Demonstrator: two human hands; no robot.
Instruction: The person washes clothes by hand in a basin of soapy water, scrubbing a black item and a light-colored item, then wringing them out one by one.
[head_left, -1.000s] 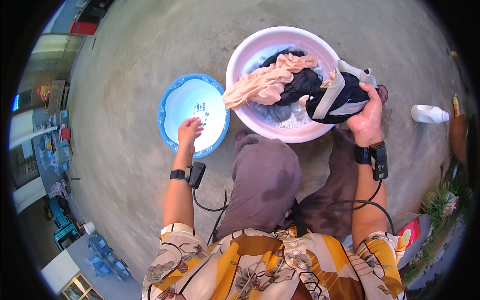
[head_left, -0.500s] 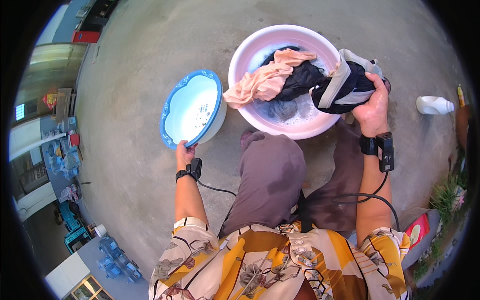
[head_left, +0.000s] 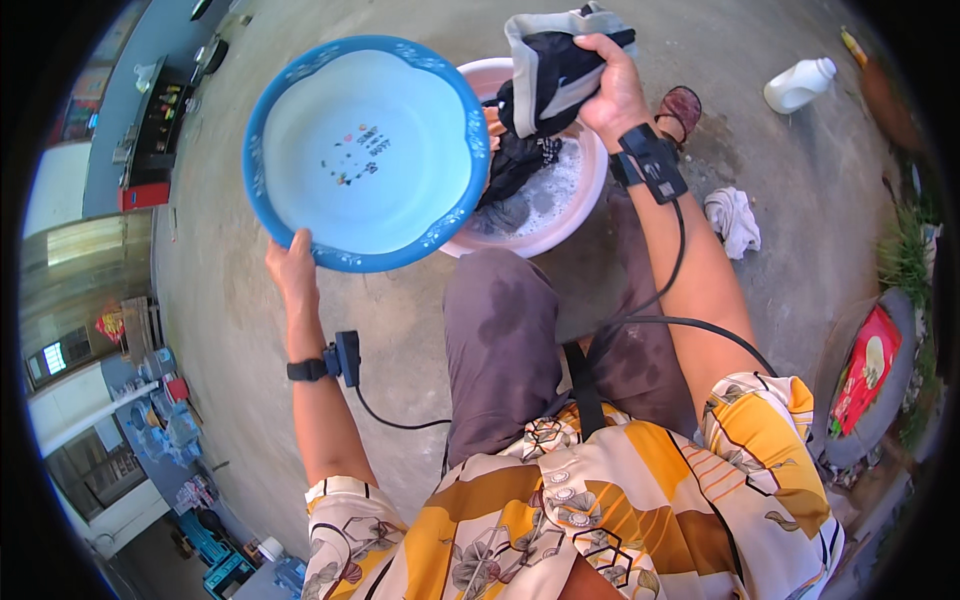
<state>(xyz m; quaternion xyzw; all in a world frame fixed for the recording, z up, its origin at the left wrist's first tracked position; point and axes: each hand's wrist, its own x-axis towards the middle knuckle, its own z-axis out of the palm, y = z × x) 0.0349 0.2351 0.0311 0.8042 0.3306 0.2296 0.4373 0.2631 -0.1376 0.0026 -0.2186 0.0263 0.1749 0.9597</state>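
The basin [head_left: 415,175], round with no long axis, lies ahead and right of the left hand [head_left: 292,264], the nearer one, which pinches its near rim; its right edge overlaps the tub [head_left: 590,190] in view; the right hand [head_left: 612,92] grips black cloth [head_left: 556,66] slanting up and right, fingers partly hidden
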